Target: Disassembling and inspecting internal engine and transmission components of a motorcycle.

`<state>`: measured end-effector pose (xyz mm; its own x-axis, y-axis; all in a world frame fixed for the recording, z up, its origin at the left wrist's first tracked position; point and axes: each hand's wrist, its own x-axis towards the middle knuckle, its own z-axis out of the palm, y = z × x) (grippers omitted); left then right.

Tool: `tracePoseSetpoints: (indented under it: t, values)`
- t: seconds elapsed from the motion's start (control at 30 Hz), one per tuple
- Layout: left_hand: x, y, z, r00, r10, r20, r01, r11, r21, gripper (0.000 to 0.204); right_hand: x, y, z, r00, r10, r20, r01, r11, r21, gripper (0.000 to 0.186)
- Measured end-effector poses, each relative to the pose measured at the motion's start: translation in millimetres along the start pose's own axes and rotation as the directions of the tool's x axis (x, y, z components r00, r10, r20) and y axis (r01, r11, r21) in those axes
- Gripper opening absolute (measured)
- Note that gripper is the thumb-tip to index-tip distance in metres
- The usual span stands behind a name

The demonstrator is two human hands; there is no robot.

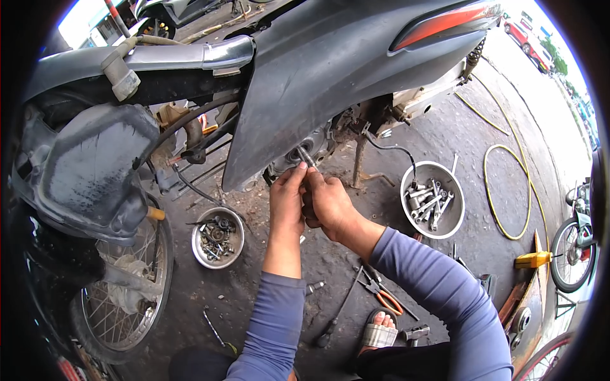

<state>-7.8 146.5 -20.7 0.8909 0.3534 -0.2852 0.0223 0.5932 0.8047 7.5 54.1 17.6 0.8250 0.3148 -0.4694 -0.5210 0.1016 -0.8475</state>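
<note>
In front of the motorcycle's lower engine part, my left hand (288, 197) and my right hand (328, 202) are close together with curled fingers. Between their fingertips is a short, shiny metal rod (305, 156). Its far end points at a round opening (293, 153) in the metal casing; I cannot tell how deep it reaches. My right fingers wrap its near end, which they hide. The left thumb and fingers pinch beside it. Above them spreads the motorcycle's grey side panel (305, 82), which covers part of the casing from my view.
A bowl of small bolts and parts (236, 254) stands left, a bowl of wrenches and sockets (413, 227) right. Orange-handled pliers (386, 301) and a screwdriver (327, 333) lie near my foot. A yellow hose (486, 184) loops at right; the motorcycle's front wheel (162, 289) stands left.
</note>
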Motion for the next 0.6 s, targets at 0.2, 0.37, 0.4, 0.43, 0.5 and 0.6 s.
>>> tracePoseSetpoints:
  t: [0.2, 0.37, 0.4, 0.43, 0.5, 0.6]
  values:
    - [-1, 0, -1, 0.999, 0.032, 0.017, -0.031, 0.999, -0.025, 0.015, 4, 8, -2, 0.999, -0.042, 0.028, 0.041, 0.999, 0.006, 0.04]
    - [-7, 6, 14, 0.995, 0.099, -0.018, -0.099, 0.995, 0.008, 0.013, 5, 3, -3, 1.0, -0.003, 0.02, 0.003, 1.0, 0.027, 0.039]
    - [-7, 5, 14, 0.995, 0.098, -0.017, -0.098, 0.995, 0.008, 0.013, 6, 3, -4, 1.0, -0.01, 0.008, 0.01, 1.0, 0.006, 0.039]
    - [-6, 3, 12, 0.995, 0.099, -0.011, -0.099, 0.995, 0.011, 0.014, 7, 4, -5, 1.0, -0.017, -0.004, 0.017, 1.0, -0.017, 0.039]
    - [-4, 2, 9, 0.994, 0.106, -0.012, -0.106, 0.994, 0.015, 0.014, 6, 3, -5, 1.0, -0.021, 0.004, 0.021, 0.999, -0.044, 0.039]
    - [-3, 2, 6, 0.996, 0.092, 0.015, -0.092, 0.996, 0.0, 0.014, 3, 2, -4, 0.999, -0.032, 0.017, 0.033, 0.998, -0.056, 0.038]
